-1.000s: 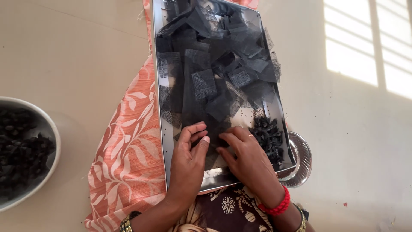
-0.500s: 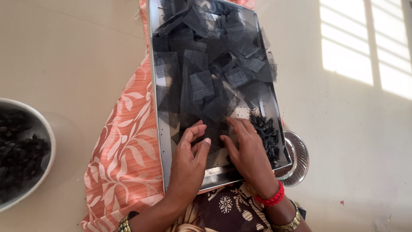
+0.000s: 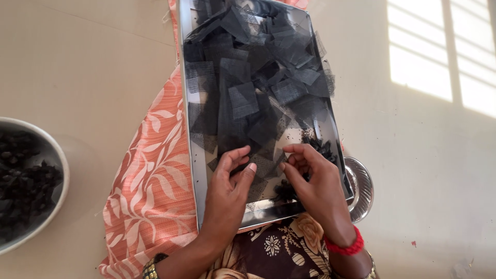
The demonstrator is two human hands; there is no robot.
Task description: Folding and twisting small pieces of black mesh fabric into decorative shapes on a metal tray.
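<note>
Since a second ago both hands have crept a little up the steel tray (image 3: 189,129), the fingertips now drawn closer together at the lower middle of the frame. From the head view, the left hand (image 3: 230,188) lies palm down with fingers loosely spread on the black net squares (image 3: 258,77) heaped across the tray, while the right hand (image 3: 315,186) curls its fingertips together, apparently pinching a scrap of net, though the dark mesh hides the grip. Small dark clumps (image 3: 323,147) lie just beside the right hand; a bowl of dark pieces (image 3: 23,186) sits at left on the floor, beside the orange leaf-print cloth (image 3: 155,170).
</note>
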